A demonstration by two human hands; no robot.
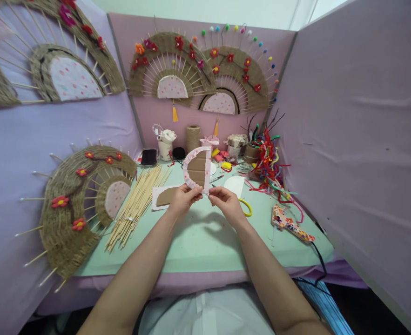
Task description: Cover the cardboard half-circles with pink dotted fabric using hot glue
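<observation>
A half-round cardboard piece (197, 168) stands upright above the table, its edges wrapped in white fabric with pink dots. My left hand (184, 201) grips its lower corner between thumb and fingers. At the bottom right corner, the thumb and fingers of my right hand (226, 201) are pinched together on the fabric edge. Behind my left hand a second cardboard half-round (166, 197) lies on a piece of white fabric (155, 200). Yellow-handled scissors (247, 208) lie just beyond my right hand, near a white half-round sheet (234, 184).
A bundle of thin wooden sticks (135, 204) lies at left. A flowered glue gun (291, 223) with a black cord rests at right. Pipe cleaners (270, 160), a twine spool (193, 138) and a white jar (165, 145) stand at the back. Decorated twine fans (69, 204) hang around.
</observation>
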